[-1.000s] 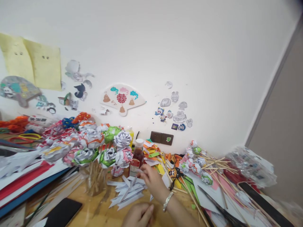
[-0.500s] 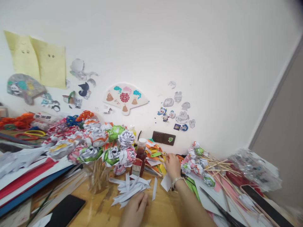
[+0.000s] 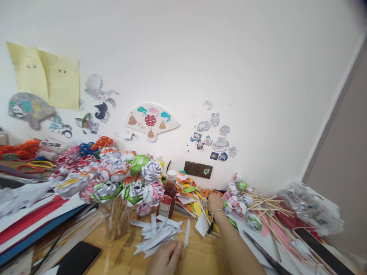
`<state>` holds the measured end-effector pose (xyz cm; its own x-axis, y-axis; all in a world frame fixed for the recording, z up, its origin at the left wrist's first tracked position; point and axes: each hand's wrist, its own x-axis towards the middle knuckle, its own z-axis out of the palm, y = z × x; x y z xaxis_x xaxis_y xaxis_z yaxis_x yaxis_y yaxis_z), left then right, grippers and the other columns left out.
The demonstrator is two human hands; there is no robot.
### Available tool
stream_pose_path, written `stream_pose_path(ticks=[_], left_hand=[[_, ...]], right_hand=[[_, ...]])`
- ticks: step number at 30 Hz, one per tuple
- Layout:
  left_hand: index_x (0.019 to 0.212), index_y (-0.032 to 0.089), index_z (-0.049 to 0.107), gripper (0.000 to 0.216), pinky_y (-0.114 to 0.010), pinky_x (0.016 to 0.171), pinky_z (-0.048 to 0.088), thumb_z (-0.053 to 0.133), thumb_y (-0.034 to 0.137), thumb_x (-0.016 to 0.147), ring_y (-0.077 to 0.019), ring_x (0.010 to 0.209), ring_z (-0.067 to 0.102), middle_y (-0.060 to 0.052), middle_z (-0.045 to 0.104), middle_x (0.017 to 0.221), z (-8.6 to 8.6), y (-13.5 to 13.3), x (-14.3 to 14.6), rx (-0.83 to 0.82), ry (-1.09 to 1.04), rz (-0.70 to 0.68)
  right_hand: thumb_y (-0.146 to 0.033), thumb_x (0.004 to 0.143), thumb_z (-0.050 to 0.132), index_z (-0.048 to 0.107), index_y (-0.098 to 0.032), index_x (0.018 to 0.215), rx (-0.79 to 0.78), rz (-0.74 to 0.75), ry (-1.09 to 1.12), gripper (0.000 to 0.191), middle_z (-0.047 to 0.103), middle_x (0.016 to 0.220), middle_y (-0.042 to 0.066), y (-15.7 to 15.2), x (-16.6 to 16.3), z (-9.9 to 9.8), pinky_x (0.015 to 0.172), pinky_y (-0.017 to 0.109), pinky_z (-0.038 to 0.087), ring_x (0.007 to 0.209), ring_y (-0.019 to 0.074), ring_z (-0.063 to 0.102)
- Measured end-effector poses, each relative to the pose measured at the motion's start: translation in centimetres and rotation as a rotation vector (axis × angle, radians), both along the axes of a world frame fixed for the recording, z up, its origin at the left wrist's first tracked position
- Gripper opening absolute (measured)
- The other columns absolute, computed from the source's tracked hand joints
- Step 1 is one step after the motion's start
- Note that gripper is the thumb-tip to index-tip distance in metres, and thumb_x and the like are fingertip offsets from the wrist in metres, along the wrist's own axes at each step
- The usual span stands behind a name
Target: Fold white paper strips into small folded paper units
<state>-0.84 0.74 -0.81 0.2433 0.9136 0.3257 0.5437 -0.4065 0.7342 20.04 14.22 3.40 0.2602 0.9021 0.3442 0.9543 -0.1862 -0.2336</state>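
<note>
My right hand, with a silver bracelet at the wrist, reaches far across the wooden table into a heap of orange, yellow and green paper scraps and wooden sticks. Its fingers are curled down among them and what they hold is hidden. My left hand lies near the bottom edge, fingers resting on the near end of a pile of white paper strips. A dark red bottle with a white cap stands just left of the right hand.
A clear jar of paper flowers on sticks stands at left. More paper flowers on sticks lie at right, with scissors and a black phone. Another phone lies bottom left beside coloured paper sheets.
My right hand has moved from the white strips near the bottle up and right into the coloured scraps by the wall. The left hand has stayed by the strips.
</note>
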Motion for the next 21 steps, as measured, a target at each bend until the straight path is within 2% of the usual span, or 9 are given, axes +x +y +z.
stream_pose_path(ticks=[3, 7, 11, 15, 17, 19, 21], left_hand=[[0.054, 0.017, 0.049, 0.039, -0.021, 0.061, 0.036, 0.025, 0.033, 0.081, -0.0137, 0.062, 0.050, 0.000, 0.053, 0.058, -0.1, 0.1, 0.0, 0.007, 0.002, 0.001], [0.053, 0.018, 0.049, 0.038, -0.022, 0.062, 0.037, 0.027, 0.032, 0.081, -0.0139, 0.063, 0.049, 0.000, 0.053, 0.059, 0.1, 0.1, -0.1, 0.052, -0.009, 0.034], [0.054, 0.018, 0.049, 0.036, -0.024, 0.066, 0.037, 0.029, 0.030, 0.081, -0.0148, 0.067, 0.050, -0.002, 0.054, 0.063, 0.4, -0.1, -0.3, 0.119, 0.009, 0.062], [0.055, 0.018, 0.051, 0.035, -0.025, 0.065, 0.039, 0.029, 0.028, 0.081, -0.0150, 0.067, 0.051, -0.002, 0.055, 0.064, 0.6, -0.4, -0.2, 0.124, 0.016, 0.024], [0.056, 0.018, 0.053, 0.033, -0.025, 0.065, 0.039, 0.031, 0.028, 0.080, -0.0153, 0.068, 0.051, -0.002, 0.056, 0.065, 0.6, -0.5, -0.1, 0.134, 0.000, -0.007], [0.064, 0.019, 0.056, 0.027, -0.026, 0.069, 0.039, 0.034, 0.027, 0.078, -0.0159, 0.072, 0.052, -0.003, 0.059, 0.071, 0.5, -0.5, 0.0, 0.142, -0.048, -0.023], [0.074, 0.019, 0.057, 0.022, -0.026, 0.072, 0.040, 0.037, 0.026, 0.077, -0.0163, 0.076, 0.053, -0.004, 0.060, 0.078, 0.4, -0.3, 0.0, 0.133, -0.120, -0.012]], right_hand=[[-0.015, 0.068, 0.046, 0.061, -0.012, 0.072, 0.049, 0.007, 0.092, 0.016, 0.064, 0.076, 0.014, 0.1, 0.4, 0.3, 0.060, 0.029, 0.038, 0.076, 0.0231, 0.058], [-0.021, 0.075, 0.035, 0.058, -0.013, 0.069, 0.160, 0.047, 0.236, 0.026, 0.065, 0.065, 0.011, -0.3, 0.7, 1.4, 0.050, 0.025, 0.038, 0.059, 0.0188, 0.059], [-0.026, 0.079, 0.028, 0.053, -0.015, 0.077, 0.320, 0.204, 0.320, 0.028, 0.062, 0.072, 0.007, -2.7, -0.5, 2.5, 0.055, 0.023, 0.040, 0.064, 0.0160, 0.056], [-0.030, 0.077, 0.039, 0.052, -0.018, 0.073, 0.401, 0.458, 0.292, 0.018, 0.059, 0.075, 0.003, -6.9, -3.6, 3.0, 0.065, 0.025, 0.040, 0.072, 0.0154, 0.052], [-0.025, 0.076, 0.042, 0.053, -0.018, 0.074, 0.420, 0.818, 0.108, 0.013, 0.058, 0.075, 0.004, -8.7, -5.6, 2.9, 0.068, 0.028, 0.038, 0.074, 0.0167, 0.050], [-0.025, 0.075, 0.045, 0.053, -0.019, 0.078, 0.364, 1.048, -0.064, 0.011, 0.058, 0.077, 0.004, -9.8, -7.5, 2.6, 0.066, 0.029, 0.037, 0.074, 0.0170, 0.048], [-0.032, 0.071, 0.050, 0.053, -0.019, 0.082, 0.356, 1.115, -0.143, 0.017, 0.057, 0.083, 0.005, -10.1, -8.9, 2.1, 0.067, 0.031, 0.036, 0.077, 0.0183, 0.046]])
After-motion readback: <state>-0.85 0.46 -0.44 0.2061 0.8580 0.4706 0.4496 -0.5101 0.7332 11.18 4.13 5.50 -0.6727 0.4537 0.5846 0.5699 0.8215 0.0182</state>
